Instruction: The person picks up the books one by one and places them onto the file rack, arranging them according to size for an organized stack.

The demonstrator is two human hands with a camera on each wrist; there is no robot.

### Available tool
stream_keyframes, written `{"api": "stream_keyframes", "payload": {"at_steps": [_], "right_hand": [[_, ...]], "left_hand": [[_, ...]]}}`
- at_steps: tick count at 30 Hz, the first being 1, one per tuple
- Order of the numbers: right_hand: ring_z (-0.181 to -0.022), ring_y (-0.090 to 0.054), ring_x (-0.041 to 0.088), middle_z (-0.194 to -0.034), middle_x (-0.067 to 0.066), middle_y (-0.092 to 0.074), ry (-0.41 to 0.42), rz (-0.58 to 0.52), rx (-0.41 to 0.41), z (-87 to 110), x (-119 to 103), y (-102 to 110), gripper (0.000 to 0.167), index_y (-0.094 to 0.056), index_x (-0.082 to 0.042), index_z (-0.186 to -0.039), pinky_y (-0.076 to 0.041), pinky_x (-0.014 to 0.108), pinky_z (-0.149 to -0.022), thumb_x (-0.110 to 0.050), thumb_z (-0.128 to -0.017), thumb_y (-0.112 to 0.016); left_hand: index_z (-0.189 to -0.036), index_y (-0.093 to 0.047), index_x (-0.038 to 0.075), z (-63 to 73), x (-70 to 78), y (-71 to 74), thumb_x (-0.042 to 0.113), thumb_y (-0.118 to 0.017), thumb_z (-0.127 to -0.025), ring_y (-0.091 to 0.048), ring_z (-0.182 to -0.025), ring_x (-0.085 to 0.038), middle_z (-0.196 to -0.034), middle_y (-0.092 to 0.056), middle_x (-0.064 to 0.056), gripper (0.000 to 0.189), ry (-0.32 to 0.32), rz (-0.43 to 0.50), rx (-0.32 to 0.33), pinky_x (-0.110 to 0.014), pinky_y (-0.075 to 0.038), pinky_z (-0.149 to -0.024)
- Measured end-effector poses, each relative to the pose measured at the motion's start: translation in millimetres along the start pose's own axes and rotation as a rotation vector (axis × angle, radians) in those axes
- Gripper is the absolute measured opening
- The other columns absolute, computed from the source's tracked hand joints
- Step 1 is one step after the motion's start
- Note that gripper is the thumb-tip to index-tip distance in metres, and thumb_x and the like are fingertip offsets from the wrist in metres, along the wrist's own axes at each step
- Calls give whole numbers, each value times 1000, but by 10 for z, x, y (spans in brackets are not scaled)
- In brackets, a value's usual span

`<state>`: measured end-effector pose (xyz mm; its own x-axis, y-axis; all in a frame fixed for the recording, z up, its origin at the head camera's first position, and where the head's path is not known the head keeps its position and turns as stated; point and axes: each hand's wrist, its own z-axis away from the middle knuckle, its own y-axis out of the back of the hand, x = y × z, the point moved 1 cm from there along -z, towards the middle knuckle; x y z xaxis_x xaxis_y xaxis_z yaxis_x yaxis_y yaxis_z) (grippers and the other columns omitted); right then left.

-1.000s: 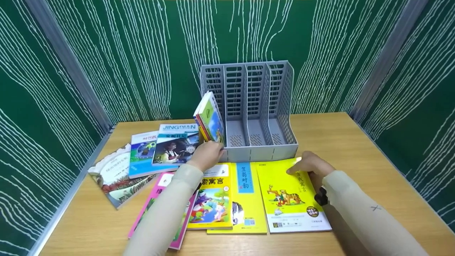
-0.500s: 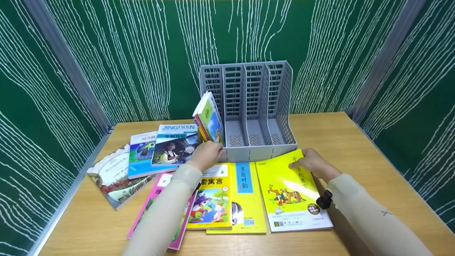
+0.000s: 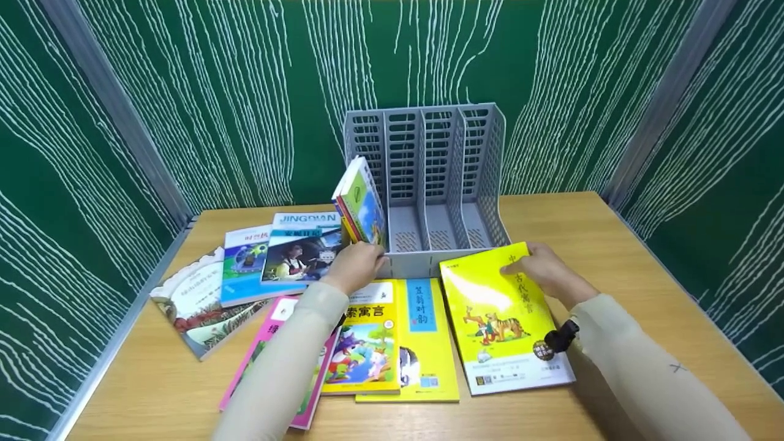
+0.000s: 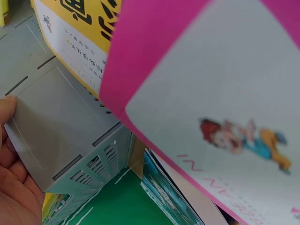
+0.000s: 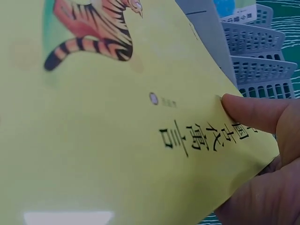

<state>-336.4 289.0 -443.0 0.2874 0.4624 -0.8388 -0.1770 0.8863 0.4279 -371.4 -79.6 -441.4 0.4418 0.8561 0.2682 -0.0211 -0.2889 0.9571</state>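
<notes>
In the head view my right hand (image 3: 551, 274) pinches the upper right corner of a yellow book (image 3: 484, 288) with a tiger on its cover, the top end raised off the table. The right wrist view shows the thumb (image 5: 255, 112) on top of the cover and the other fingers partly hidden below. My left hand (image 3: 356, 267) grips the front left corner of a grey file rack (image 3: 410, 265), its thumb on the front panel in the left wrist view. Several books (image 3: 362, 205) stand tilted in the rack's leftmost compartment.
A yellow book with a blue label (image 3: 421, 306), a fable book (image 3: 367, 349) and a pink-edged book (image 3: 306, 404) overlap in front of the rack. Left of it lie a dark-covered book (image 3: 300, 254), a blue book (image 3: 245, 291) and a pale one (image 3: 202, 294). Green walls surround the table (image 3: 612, 263).
The right hand has lifted the top end of the tiger book up and slightly away from the table, now overlapping the rack's front. The left hand stays on the rack.
</notes>
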Motion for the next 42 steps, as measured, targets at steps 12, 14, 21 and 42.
{"api": "stream_keyframes", "payload": {"at_steps": [12,14,21,42], "right_hand": [[-110,-71,28,-141,17,-62,48,-51,32,81,-189,133,65,-37,-8,-162,-55,39,-108,-24,-106,-67],[-114,-69,29,-142,17,-61,82,-68,36,94,-220,165,62,-40,-6,-160,-50,44,-116,-23,-106,-67],[-121,-63,31,-146,18,-58,151,-78,52,168,-350,227,53,-46,-6,-153,-46,47,-121,-24,-107,-66],[-104,-72,23,-135,17,-70,383,-42,143,355,-736,201,41,-57,-4,-145,-60,25,-92,-13,-106,-69]], "left_hand": [[-129,-76,8,12,-7,-6,30,-58,-114,-77,-117,-29,-131,-79,-14,33,6,20,4,-45,-61,-108],[-125,-77,6,12,-8,-13,30,-59,-114,-78,-115,-31,-127,-80,-15,32,-10,4,22,-46,-62,-106],[-121,-79,4,13,-4,-20,27,-62,-113,-78,-112,-31,-121,-81,-16,30,-39,-3,61,-48,-62,-104],[-136,-73,15,20,298,363,46,-69,-107,-69,-113,-19,-129,-75,-2,43,-2,571,57,-37,-61,-105]]}}
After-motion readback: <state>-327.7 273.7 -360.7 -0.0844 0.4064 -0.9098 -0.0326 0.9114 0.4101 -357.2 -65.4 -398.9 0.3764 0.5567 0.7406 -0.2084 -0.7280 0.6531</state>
